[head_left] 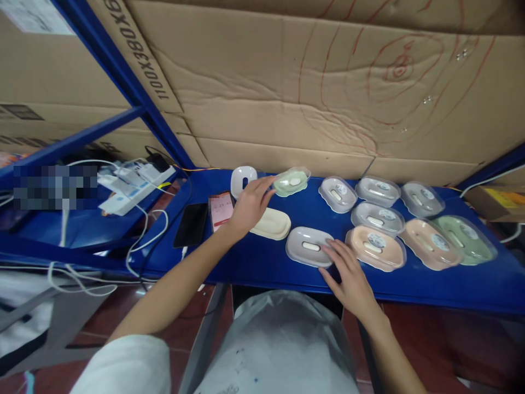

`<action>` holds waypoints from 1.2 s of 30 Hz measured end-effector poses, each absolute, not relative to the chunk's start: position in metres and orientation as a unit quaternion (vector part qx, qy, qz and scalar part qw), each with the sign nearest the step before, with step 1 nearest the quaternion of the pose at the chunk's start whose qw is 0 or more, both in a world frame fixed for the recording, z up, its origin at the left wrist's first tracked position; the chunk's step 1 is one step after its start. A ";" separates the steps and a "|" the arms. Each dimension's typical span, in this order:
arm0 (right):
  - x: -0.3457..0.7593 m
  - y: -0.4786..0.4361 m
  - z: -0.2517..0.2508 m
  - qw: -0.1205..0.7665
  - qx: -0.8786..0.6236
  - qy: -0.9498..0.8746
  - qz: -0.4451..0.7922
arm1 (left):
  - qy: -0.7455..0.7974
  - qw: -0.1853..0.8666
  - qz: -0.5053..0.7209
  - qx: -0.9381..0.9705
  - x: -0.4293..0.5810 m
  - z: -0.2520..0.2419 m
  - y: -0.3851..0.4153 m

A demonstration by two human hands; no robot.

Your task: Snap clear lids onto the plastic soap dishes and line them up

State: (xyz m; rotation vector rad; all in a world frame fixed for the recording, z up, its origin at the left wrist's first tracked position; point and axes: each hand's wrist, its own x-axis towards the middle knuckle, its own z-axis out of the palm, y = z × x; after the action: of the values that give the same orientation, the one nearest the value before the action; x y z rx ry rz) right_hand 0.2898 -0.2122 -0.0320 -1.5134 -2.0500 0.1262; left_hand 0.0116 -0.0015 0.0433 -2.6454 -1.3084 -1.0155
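Note:
My left hand (253,205) reaches to the back of the blue table, its fingertips closed on the left edge of a pale green oval dish (293,185) under a clear cover. My right hand (348,276) lies with spread fingers on the right end of a grey oval dish (298,249), which has a white bar in its middle. Beneath my left wrist sits a cream oval dish (276,225), partly covered by the hand. Behind that hand is a white oval piece (238,178) with a dark slot.
Several clear-covered dishes with round labels stand on the right, among them a peach one (356,253) and a green one (476,249). A black phone (191,225) and a lit phone (218,203) lie at left. Beyond are a power strip (137,189) and loose cables. Cardboard (254,87) walls the back.

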 end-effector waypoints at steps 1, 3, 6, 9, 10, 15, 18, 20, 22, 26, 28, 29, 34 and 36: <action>0.289 -0.213 -0.032 0.304 -0.577 -0.756 0.049 | -0.370 0.008 -0.354 -0.859 0.012 0.041 -0.016; 0.288 -0.214 -0.033 0.336 -0.591 -0.732 0.040 | -0.285 0.006 -0.361 -0.888 0.012 0.032 -0.045; 0.288 -0.215 -0.034 0.360 -0.591 -0.721 0.025 | -0.198 -0.010 -0.314 -0.928 0.010 0.014 -0.078; 0.289 -0.215 -0.033 0.323 -0.590 -0.739 0.043 | -0.170 -0.036 -0.274 -0.946 0.006 0.000 -0.093; 0.290 -0.215 -0.033 0.309 -0.587 -0.747 0.049 | -0.172 -0.046 -0.268 -0.947 0.005 -0.002 -0.095; 0.291 -0.214 -0.030 0.312 -0.556 -0.770 0.030 | -0.194 -0.096 -0.269 -0.939 0.007 0.000 -0.099; 0.291 -0.214 -0.030 0.320 -0.540 -0.778 0.007 | -0.208 -0.087 -0.256 -0.940 0.013 -0.001 -0.102; 0.290 -0.214 -0.031 0.322 -0.533 -0.783 -0.006 | -0.215 -0.065 -0.252 -0.942 0.015 -0.004 -0.103; 0.290 -0.214 -0.031 0.325 -0.528 -0.785 -0.017 | -0.216 -0.050 -0.246 -0.943 0.017 -0.007 -0.103; 0.288 -0.213 -0.030 0.315 -0.530 -0.786 -0.046 | -0.212 -0.034 -0.235 -0.948 0.017 -0.005 -0.102; 0.287 -0.215 -0.030 0.306 -0.542 -0.779 -0.077 | -0.210 -0.023 -0.225 -0.951 0.014 0.002 -0.100; 0.287 -0.218 -0.030 0.305 -0.546 -0.774 -0.096 | -0.214 -0.014 -0.220 -0.951 0.012 0.006 -0.100; 0.280 -0.227 -0.030 0.284 -0.512 -0.799 -0.133 | -0.334 0.033 -0.205 -0.919 -0.008 0.014 -0.104; 0.274 -0.223 -0.027 0.271 -0.514 -0.804 -0.130 | -0.362 0.037 -0.180 -0.914 -0.015 0.011 -0.109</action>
State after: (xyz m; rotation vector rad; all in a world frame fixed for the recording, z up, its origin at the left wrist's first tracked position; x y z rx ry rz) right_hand 0.2745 -0.2227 -0.0274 -1.3832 -2.1641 -0.3514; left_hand -0.0151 -0.1095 0.0107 -2.8057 -1.1104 -0.5532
